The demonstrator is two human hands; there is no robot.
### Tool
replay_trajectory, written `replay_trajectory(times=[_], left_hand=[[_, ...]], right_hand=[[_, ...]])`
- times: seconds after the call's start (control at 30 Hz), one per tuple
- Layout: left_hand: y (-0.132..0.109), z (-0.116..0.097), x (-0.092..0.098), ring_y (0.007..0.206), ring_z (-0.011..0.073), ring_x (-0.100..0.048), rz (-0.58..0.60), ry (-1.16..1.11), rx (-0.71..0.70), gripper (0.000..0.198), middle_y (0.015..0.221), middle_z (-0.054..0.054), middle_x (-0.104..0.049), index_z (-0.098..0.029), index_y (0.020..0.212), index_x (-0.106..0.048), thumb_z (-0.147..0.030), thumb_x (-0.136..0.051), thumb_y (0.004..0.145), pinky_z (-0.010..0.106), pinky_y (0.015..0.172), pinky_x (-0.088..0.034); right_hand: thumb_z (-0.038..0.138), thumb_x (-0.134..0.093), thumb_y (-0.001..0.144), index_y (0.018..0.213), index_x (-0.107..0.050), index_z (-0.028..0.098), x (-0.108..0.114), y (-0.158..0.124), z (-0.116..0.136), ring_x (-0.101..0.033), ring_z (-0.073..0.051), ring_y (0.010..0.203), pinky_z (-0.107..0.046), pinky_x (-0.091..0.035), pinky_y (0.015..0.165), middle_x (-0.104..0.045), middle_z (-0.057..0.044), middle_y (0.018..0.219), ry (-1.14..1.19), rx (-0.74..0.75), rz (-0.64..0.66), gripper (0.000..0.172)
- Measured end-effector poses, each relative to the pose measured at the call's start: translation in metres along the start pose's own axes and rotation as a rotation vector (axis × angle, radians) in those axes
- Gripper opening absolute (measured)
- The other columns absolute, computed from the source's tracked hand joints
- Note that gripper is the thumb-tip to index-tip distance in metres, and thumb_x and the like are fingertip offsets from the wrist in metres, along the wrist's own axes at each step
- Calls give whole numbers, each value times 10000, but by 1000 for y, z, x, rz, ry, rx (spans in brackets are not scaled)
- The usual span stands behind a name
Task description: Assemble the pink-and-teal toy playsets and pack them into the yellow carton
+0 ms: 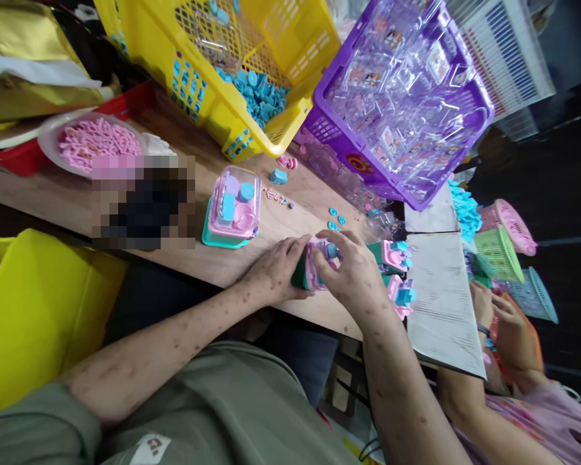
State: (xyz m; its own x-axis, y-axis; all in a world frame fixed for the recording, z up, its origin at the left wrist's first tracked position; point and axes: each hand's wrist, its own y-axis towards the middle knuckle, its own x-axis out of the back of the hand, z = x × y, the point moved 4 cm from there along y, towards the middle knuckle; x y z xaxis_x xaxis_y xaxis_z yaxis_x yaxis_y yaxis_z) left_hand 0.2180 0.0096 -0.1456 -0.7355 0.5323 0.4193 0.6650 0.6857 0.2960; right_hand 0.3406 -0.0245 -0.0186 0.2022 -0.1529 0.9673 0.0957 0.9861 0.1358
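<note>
In front of me on the wooden table, my left hand [283, 268] is closed around the side of a small toy box [314, 265] with a green base and a pink top. My right hand [351, 265] bends over the same box, its fingers at the top near a blue piece; the fingertips are partly hidden. Left of it stands a similar toy box [235, 206] with a clear lid over pink, purple and blue pieces. Beyond my right hand are two lidless toy boxes, one with a pink tray [394, 255] and one with a blue block [405, 297].
A yellow basket [290, 129] of blue parts and a purple basket [319, 103] of clear lids stand behind. Small blue discs [336, 218] and pink pieces [274, 195] lie on the table. A bowl [48, 145] holds pink parts. At right, a co-worker's hands [508, 316] are busy.
</note>
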Motion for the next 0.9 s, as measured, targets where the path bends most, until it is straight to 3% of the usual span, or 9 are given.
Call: replay_trajectory(times=[0.1,0.3,0.4,0.47,0.57,0.67,0.73,0.8,0.9], left_hand=[[0,2,0,1549,447,-579,11,-24,-12,1262,1649,233,-551,-193,1706,-277,-316,-1053,718,655,1312,-498],[-5,8,1,1636,454,-510,21,-85,-57,1276,1738,271,-486,-212,1777,-217,-351,-1019,795,684,1356,-444],[-7,8,2,1690,452,-449,29,-72,-95,1304,1794,302,-414,-212,1809,-112,-374,-987,856,689,1368,-433],[-10,2,9,1735,459,-367,-13,7,-125,1307,1840,319,-328,-212,1818,-42,-368,-957,899,697,1377,-419],[-16,-17,32,1769,436,-297,-174,270,-221,1114,1875,275,-287,-247,1828,-71,-230,-822,1005,678,1399,-390],[-20,-32,65,1712,412,-427,-302,530,-374,916,1788,211,-484,-278,1813,-224,-119,-701,1048,666,1403,-378],[-17,-35,86,1615,423,-555,-296,648,-465,802,1660,192,-632,-260,1770,-345,-90,-663,1054,706,1390,-371],[-14,-37,103,1543,448,-616,-276,719,-514,700,1587,200,-686,-221,1703,-447,-78,-652,1048,747,1364,-382],[-20,-56,114,1487,440,-652,-360,686,-524,604,1512,206,-712,-181,1589,-538,-103,-714,1017,703,1338,-447]], right_hand=[[477,-629,1049,1351,-789,243,-5,-3,-6,-765,-357,1214,-560,-625,1113,-740,-169,1370,32,-49,25,414],[670,-507,1168,1705,-530,337,-2,-33,-36,-518,-335,1635,-647,-483,1322,-538,-125,1756,345,-132,-13,632],[700,-588,1139,1716,-515,351,-9,-50,-57,-744,-341,1383,-567,-720,1019,-647,-142,1651,587,-287,2,678],[688,-611,1132,1694,-544,350,-22,-51,-58,-839,-319,1132,-501,-764,813,-764,-135,1482,723,-364,54,660],[630,-608,1134,1690,-548,307,-40,-28,-31,-852,-309,1086,-484,-762,833,-817,-134,1385,798,-349,23,646],[597,-567,1148,1575,-655,263,-46,14,2,-753,-300,1385,-501,-661,1152,-761,-133,1518,704,-186,-24,549],[591,-493,1177,1544,-676,265,-38,28,-3,-712,-274,1445,-484,-598,1234,-748,-122,1534,620,-109,-90,523],[558,-508,1166,1479,-713,257,-17,16,-35,-711,-294,1427,-522,-576,1252,-757,-133,1487,419,-102,-263,480],[561,-620,1076,1342,-770,280,24,-47,-108,-695,-416,1379,-685,-579,1193,-744,-185,1370,-50,-257,-639,416]])
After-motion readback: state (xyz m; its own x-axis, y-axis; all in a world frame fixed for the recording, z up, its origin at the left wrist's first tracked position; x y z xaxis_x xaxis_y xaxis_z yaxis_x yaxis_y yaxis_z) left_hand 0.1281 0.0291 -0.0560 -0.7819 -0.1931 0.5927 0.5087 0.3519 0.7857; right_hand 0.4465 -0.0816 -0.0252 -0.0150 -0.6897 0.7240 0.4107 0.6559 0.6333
